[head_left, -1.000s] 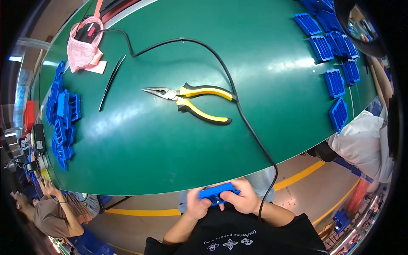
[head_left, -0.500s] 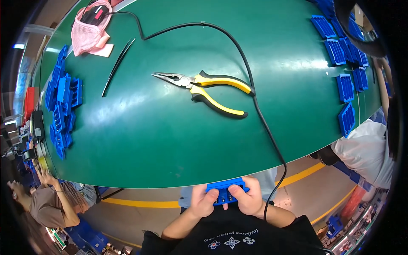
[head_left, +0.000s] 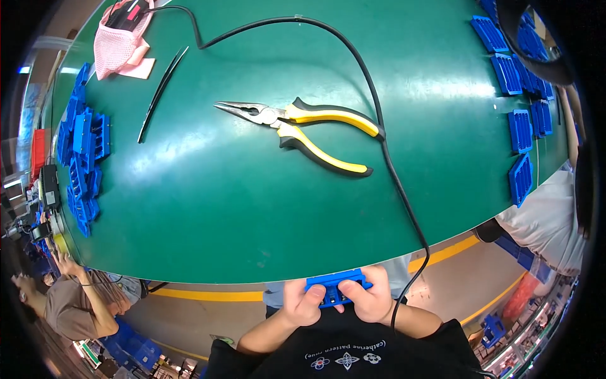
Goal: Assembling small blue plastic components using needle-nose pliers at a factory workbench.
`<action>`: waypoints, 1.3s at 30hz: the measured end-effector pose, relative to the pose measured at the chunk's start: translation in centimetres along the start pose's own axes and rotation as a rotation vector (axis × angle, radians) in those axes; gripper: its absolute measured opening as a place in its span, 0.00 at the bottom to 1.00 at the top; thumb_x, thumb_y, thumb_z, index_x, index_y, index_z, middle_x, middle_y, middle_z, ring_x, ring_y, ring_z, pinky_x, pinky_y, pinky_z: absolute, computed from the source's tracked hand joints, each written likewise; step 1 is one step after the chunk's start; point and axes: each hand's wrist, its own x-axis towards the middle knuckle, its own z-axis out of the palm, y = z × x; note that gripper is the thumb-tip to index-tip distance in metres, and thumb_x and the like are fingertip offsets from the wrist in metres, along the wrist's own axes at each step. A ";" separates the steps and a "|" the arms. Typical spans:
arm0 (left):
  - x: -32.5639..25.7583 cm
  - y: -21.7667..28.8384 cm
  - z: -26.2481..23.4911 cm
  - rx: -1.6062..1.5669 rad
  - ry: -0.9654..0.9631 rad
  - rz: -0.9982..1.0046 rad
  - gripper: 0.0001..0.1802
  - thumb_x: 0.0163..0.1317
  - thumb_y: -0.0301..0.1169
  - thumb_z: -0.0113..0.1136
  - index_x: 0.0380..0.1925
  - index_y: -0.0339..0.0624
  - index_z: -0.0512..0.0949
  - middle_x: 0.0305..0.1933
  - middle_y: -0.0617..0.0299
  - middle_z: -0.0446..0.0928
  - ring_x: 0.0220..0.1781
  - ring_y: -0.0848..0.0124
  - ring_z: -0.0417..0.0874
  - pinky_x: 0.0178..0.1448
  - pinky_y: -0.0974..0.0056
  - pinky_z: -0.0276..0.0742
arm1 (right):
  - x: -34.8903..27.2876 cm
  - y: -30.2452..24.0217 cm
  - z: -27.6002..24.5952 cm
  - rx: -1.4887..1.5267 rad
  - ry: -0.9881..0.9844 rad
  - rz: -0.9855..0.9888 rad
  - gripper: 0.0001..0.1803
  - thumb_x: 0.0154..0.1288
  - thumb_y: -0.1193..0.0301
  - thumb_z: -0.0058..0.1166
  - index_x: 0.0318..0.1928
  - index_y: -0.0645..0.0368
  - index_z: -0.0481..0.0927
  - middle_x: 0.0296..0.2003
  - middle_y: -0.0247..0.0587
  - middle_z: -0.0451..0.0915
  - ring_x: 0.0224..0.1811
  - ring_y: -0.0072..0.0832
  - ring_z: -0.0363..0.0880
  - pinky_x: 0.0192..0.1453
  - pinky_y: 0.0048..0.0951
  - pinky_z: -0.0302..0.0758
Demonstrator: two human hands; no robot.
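Note:
Just off the near edge of the green table (head_left: 252, 221), both my hands grip one blue plastic slotted tray (head_left: 336, 278) close to my body. My left hand (head_left: 301, 303) is closed on its left end, the thumb on the near face. On the right end my right hand (head_left: 367, 297) is closed the same way, thumb pressing near the slots. Small dark and metallic bits show in the slots between the thumbs; the other fingers are mostly hidden. Beyond on the table lie long-nose pliers (head_left: 300, 129) with yellow and black handles, jaws slightly apart.
Black tweezers (head_left: 161, 95) lie left of the pliers, below a pink mesh pouch (head_left: 120, 54). A black cable (head_left: 363, 69) arcs over the table and down to my right arm. Blue trays pile up at left (head_left: 82, 145) and right (head_left: 521, 132). People sit at both sides.
The view has shifted slightly, so the table things appear a little farther left and higher. Both hands keep hold of the blue tray, which is tilted a little differently.

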 end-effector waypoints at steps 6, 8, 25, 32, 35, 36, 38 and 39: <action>-0.2 0.0 0.4 -0.015 0.041 -0.012 0.25 0.69 0.39 0.48 0.56 0.27 0.63 0.46 0.45 0.74 0.29 0.63 0.83 0.25 0.65 0.83 | -0.2 -0.3 0.2 -0.009 0.039 0.062 0.13 0.70 0.69 0.48 0.43 0.69 0.74 0.28 0.41 0.77 0.19 0.23 0.74 0.20 0.23 0.70; -0.2 0.1 0.4 -0.017 0.069 -0.027 0.25 0.69 0.38 0.48 0.57 0.28 0.62 0.46 0.45 0.74 0.29 0.63 0.83 0.25 0.65 0.83 | -0.2 -0.5 0.4 -0.011 0.052 0.080 0.13 0.70 0.69 0.48 0.43 0.69 0.74 0.28 0.41 0.77 0.19 0.23 0.74 0.20 0.23 0.70; -1.7 0.2 -0.7 -0.035 -0.059 -0.141 0.34 0.68 0.51 0.49 0.57 0.28 0.64 0.46 0.47 0.76 0.29 0.67 0.82 0.30 0.67 0.79 | -0.6 -0.3 0.1 0.047 -0.020 0.021 0.11 0.68 0.75 0.50 0.46 0.70 0.73 0.32 0.44 0.79 0.24 0.24 0.79 0.26 0.24 0.75; -1.4 0.9 -0.2 -0.020 -0.018 -0.162 0.30 0.70 0.47 0.47 0.56 0.27 0.65 0.45 0.47 0.75 0.26 0.66 0.81 0.25 0.67 0.78 | -0.6 -1.0 0.8 0.032 0.005 0.092 0.17 0.71 0.66 0.48 0.47 0.71 0.72 0.33 0.47 0.79 0.24 0.28 0.79 0.26 0.26 0.75; -1.2 1.2 0.1 0.013 -0.001 -0.175 0.30 0.70 0.47 0.46 0.55 0.26 0.65 0.44 0.47 0.75 0.26 0.66 0.81 0.24 0.68 0.77 | -0.6 -1.2 1.0 0.043 0.031 0.083 0.16 0.70 0.68 0.47 0.46 0.72 0.72 0.32 0.47 0.79 0.23 0.28 0.78 0.25 0.26 0.75; -1.1 1.3 0.2 0.012 0.005 -0.178 0.30 0.70 0.47 0.46 0.55 0.26 0.65 0.44 0.47 0.75 0.26 0.66 0.81 0.24 0.68 0.77 | -0.6 -1.3 1.1 0.045 0.048 0.093 0.15 0.70 0.69 0.47 0.46 0.72 0.72 0.32 0.47 0.79 0.22 0.28 0.78 0.24 0.26 0.74; -1.0 1.4 0.6 0.047 0.044 -0.168 0.28 0.71 0.45 0.45 0.54 0.26 0.65 0.43 0.47 0.75 0.26 0.66 0.81 0.24 0.68 0.77 | -0.7 -1.4 1.3 0.047 0.068 0.112 0.14 0.70 0.70 0.46 0.46 0.72 0.73 0.32 0.48 0.79 0.22 0.28 0.78 0.23 0.26 0.74; -1.0 1.5 0.7 0.042 0.048 -0.174 0.28 0.71 0.45 0.45 0.54 0.26 0.65 0.43 0.47 0.75 0.26 0.66 0.81 0.24 0.68 0.77 | -0.7 -1.5 1.4 0.059 0.090 0.112 0.13 0.69 0.71 0.46 0.45 0.72 0.73 0.32 0.48 0.79 0.21 0.28 0.77 0.23 0.26 0.74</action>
